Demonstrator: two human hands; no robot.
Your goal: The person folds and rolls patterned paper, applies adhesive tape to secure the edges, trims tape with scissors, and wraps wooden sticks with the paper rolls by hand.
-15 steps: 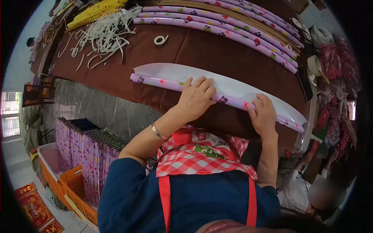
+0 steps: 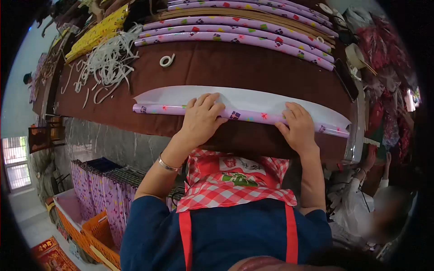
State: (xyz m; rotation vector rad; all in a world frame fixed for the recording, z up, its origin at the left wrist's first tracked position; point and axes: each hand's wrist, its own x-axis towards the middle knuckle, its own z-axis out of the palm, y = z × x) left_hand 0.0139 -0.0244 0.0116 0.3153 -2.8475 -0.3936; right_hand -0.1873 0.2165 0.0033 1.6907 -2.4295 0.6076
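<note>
A sheet of purple patterned wrapping paper lies partly rolled across the brown-covered table, its roll [image 2: 251, 116] along the near side. The white underside [image 2: 257, 100] of the unrolled strip shows beyond it. My left hand [image 2: 203, 118] grips the roll left of its middle, fingers over the top and thumb on the near side. Further right, my right hand [image 2: 298, 126] is bent round the roll, with its fingertips on the far side against the white strip. Past the paper sits a small ring of white tape [image 2: 167, 60].
Finished-looking purple rolls [image 2: 235, 39] lie at the back with brown strips [image 2: 253, 16]. A heap of white ribbon [image 2: 108, 61] and a yellow bundle [image 2: 99, 34] are at back left. An orange crate [image 2: 97, 230] stands lower left. Another person [image 2: 357, 207] sits at right.
The camera view has shifted, so the table and hands sit differently in the picture. Both hands stay on the roll, and the paper remains partly rolled with its white strip showing.
</note>
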